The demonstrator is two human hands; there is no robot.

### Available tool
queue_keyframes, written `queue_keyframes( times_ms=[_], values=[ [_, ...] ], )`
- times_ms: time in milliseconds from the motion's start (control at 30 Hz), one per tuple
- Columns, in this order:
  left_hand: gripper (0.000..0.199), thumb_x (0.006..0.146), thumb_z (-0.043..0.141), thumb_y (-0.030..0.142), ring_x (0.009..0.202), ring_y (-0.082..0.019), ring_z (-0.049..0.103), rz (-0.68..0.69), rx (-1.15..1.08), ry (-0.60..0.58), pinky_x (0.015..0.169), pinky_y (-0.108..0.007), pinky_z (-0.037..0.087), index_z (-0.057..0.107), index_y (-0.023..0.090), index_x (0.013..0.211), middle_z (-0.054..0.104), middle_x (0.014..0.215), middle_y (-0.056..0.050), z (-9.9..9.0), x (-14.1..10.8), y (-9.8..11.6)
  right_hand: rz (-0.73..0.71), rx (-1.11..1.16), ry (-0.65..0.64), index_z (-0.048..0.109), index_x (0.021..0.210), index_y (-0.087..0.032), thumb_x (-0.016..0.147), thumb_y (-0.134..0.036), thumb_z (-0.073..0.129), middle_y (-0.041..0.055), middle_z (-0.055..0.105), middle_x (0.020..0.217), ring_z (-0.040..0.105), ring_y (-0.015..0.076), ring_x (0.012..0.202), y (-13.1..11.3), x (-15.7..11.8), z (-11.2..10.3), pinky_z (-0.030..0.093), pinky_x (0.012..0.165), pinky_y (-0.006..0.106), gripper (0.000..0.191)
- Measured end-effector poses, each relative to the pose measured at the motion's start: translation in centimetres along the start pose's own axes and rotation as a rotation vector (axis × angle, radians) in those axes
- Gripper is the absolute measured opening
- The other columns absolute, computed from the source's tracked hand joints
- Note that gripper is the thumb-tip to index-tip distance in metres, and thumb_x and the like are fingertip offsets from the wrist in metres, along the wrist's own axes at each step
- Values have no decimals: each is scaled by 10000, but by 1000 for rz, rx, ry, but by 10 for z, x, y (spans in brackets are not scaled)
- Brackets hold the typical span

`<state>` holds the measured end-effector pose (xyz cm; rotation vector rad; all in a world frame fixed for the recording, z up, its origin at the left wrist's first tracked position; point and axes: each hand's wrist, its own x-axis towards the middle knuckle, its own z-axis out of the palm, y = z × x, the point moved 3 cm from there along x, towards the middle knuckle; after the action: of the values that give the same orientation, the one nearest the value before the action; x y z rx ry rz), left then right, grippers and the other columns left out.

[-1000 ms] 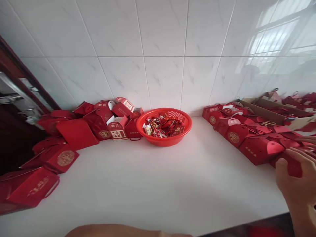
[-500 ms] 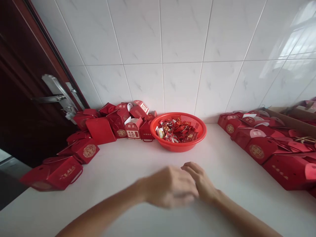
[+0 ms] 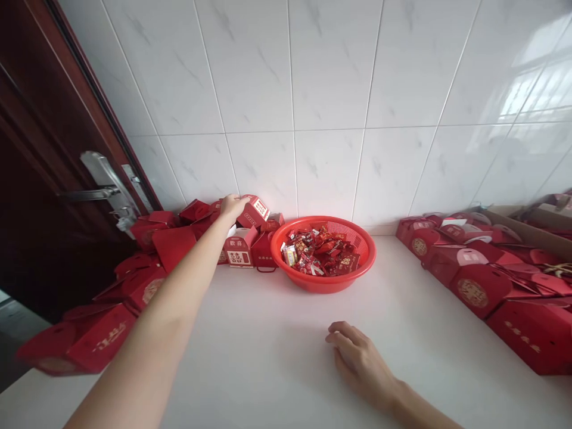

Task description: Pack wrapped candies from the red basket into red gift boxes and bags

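Note:
My left hand (image 3: 234, 205) reaches to the pile of red boxes at the back left. Its fingers touch the top of a red box (image 3: 252, 212) with a white printed patch; whether they grip it cannot be made out. My right hand (image 3: 357, 360) rests on the white table (image 3: 277, 351), fingers curled in with nothing visible in them. Beyond it stands a red plastic basket (image 3: 322, 286) with wrapped sweets (image 3: 328, 250) inside. Just left of the basket sits a box with a white printed front (image 3: 239, 257).
More red boxes (image 3: 96, 336) line the table's left side beside a dark door (image 3: 40, 149) with a metal handle. Rows of red boxes (image 3: 473, 286) run along the right, near a cardboard carton (image 3: 521, 225). A tiled wall (image 3: 328, 173) closes off the back.
My left hand has moved from beside my right hand to the boxes at the back left. My right hand stays near its place. The view has tilted up slightly.

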<state>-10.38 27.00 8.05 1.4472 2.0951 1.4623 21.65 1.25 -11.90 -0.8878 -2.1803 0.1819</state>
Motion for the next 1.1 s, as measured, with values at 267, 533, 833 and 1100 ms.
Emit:
queue_keyframes(
  times_ms=[267,533,833,1100],
  values=[
    [204,645,703,129,898,-276,641,-38,48,44,734,-333,504,549,189,764,696,904,-102,18,12,1,-2,28,11,533,1053,-242,837,-17,423,82,663,1026,680,198,820,3,1,4,576,715,327,331],
    [81,696,593,194,740,-170,585,210,-354,64,623,-231,474,529,184,647,593,683,13,-2,-25,43,101,177,-12,587,1059,-238,878,-70,436,93,668,1072,687,195,856,5,3,1,576,746,322,289],
    [109,822,737,191,733,-168,685,862,-573,-708,609,-265,572,792,212,914,738,843,-35,-64,-185,61,640,620,125,658,1031,-208,971,-499,489,37,660,834,636,199,754,26,10,-29,528,740,339,342],
    [348,933,582,58,863,-178,712,1147,-525,-744,742,-294,617,745,279,1146,704,918,-61,-33,-285,16,704,797,301,663,1138,-236,998,-546,408,51,711,1098,651,242,999,23,10,-48,533,855,357,425]
  ],
)
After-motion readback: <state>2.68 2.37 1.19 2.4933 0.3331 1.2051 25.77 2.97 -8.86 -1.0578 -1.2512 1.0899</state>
